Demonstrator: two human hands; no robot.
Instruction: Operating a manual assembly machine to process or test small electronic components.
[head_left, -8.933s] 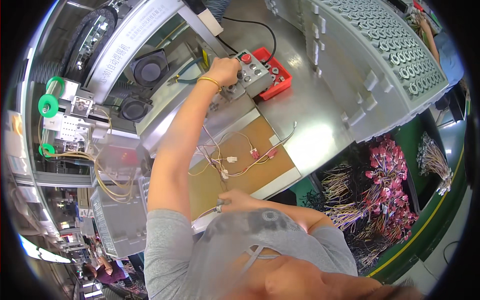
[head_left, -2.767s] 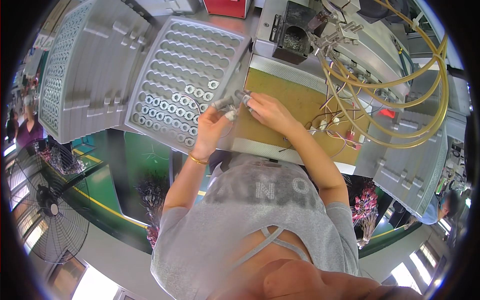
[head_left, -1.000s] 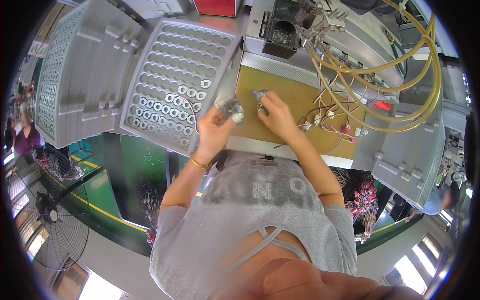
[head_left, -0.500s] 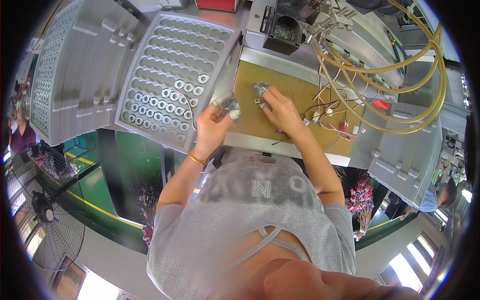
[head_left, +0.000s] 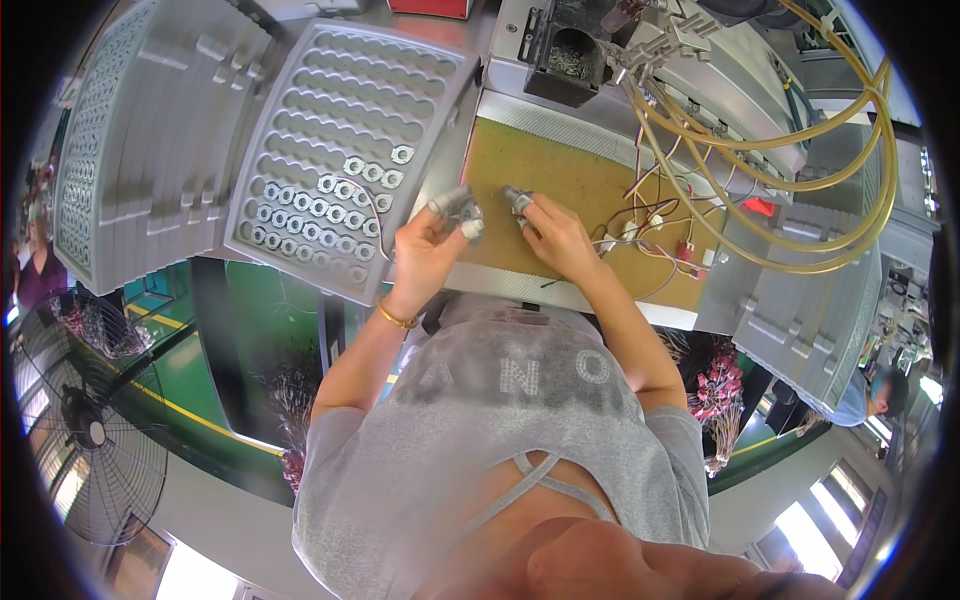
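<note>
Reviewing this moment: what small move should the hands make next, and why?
Probably ease the right hand leftward to meet the left hand: the left seems to pinch a small part, too blurred to identify, and bare brown mat shows between the two hands.

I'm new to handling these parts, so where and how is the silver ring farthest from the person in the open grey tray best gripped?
Probably at the opposite edges of the ring's outer rim, reaching straight down from above. It lies flat in the grey tray, with a neighbour on its near side, while bare pockets leave fingers more room beyond it.
</note>
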